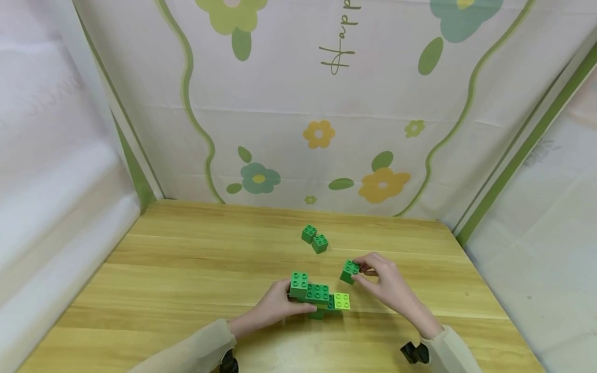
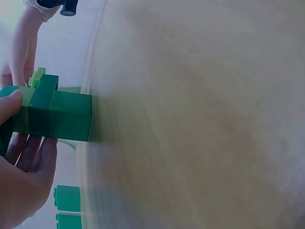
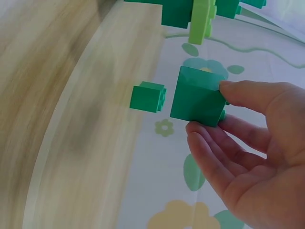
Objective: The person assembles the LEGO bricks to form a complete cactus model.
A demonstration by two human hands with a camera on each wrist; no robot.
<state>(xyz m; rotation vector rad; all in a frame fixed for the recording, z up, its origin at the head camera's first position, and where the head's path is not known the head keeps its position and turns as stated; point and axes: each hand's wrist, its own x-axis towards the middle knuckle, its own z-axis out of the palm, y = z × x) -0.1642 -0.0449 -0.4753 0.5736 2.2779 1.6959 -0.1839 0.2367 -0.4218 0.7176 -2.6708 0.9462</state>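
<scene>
My left hand (image 1: 275,305) grips a joined build of green toy building bricks (image 1: 317,293), thumb on the near side. One square brick stands highest at its left end, and a lime-green plate (image 1: 342,301) sticks out at the right. In the left wrist view, fingers curl under the build (image 2: 62,112). To the right, my right hand (image 1: 384,282) pinches a single dark green brick (image 1: 350,271) between thumb and fingertips, apart from the build. The right wrist view shows this brick (image 3: 199,95) from its smooth side, its studs facing the palm.
Two loose green bricks (image 1: 320,243) lie close together farther back on the wooden table (image 1: 210,248). A white cloth (image 1: 280,88) printed with flowers hangs behind the table, and pale sheets (image 1: 56,155) flank both sides. Black wrist mounts (image 1: 415,353) sit at the cuffs.
</scene>
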